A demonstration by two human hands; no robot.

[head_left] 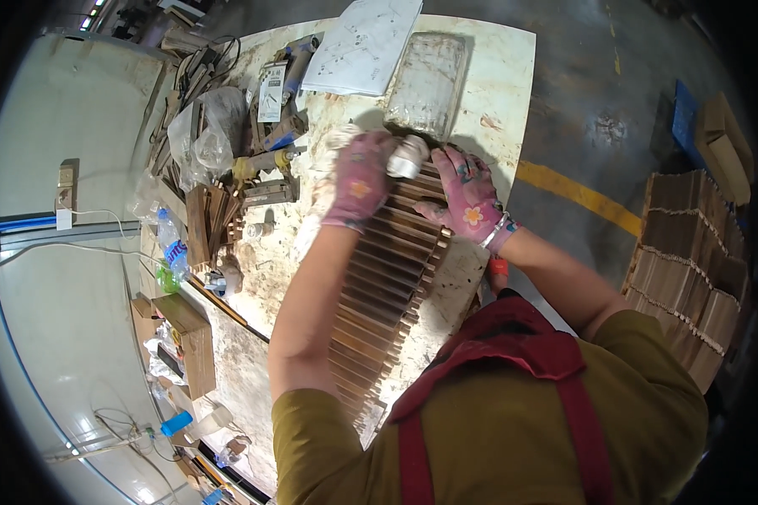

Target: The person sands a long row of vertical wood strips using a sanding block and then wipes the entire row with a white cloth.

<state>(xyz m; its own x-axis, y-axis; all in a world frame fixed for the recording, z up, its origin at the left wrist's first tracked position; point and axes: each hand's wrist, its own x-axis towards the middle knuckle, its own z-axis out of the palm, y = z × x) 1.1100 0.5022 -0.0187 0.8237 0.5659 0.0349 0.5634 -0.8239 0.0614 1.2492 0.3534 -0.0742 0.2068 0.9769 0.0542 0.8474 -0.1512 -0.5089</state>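
A long slatted wooden panel point(387, 278) of dark brown strips lies on the pale workbench point(497, 76), running from my chest toward the far end. My left hand point(362, 177), in a pink flowered glove, is closed around a white roll or bottle point(408, 157) held at the panel's far end. In a matching glove, my right hand point(467, 194) presses flat on the slats just right of it, fingers spread.
A clear plastic tray point(429, 80) and a white paper sheet point(362, 42) lie at the bench's far end. Tools, wood offcuts and plastic bags point(202, 135) crowd the left side. Stacked wooden panels point(691, 261) stand on the floor at right, past a yellow floor line point(577, 194).
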